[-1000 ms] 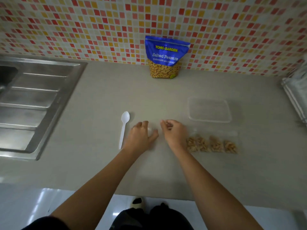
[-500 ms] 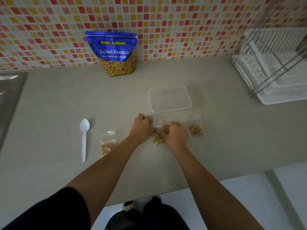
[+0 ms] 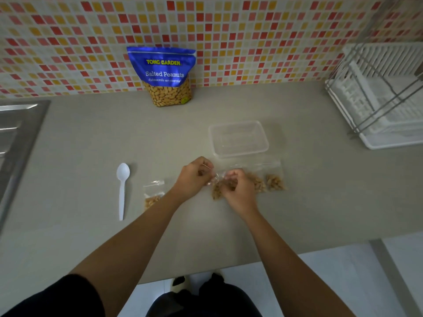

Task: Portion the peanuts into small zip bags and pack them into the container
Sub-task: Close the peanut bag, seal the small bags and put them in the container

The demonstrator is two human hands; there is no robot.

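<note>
left hand [image 3: 194, 177], right hand [image 3: 239, 192] — pinching zip bag [image 3: 216, 192]

This is a kitchen. There is a grey counter [image 3: 91, 138], a shiny metal sink [image 3: 18, 133] on one side, a white dish rack [image 3: 384, 99], and a wall of little coloured tiles [image 3: 251, 42]

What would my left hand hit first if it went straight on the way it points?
Beyond the zip bag it pinches, probably the clear container, at its near corner; the left hand points forward and right toward it. Depth is unclear.
</note>
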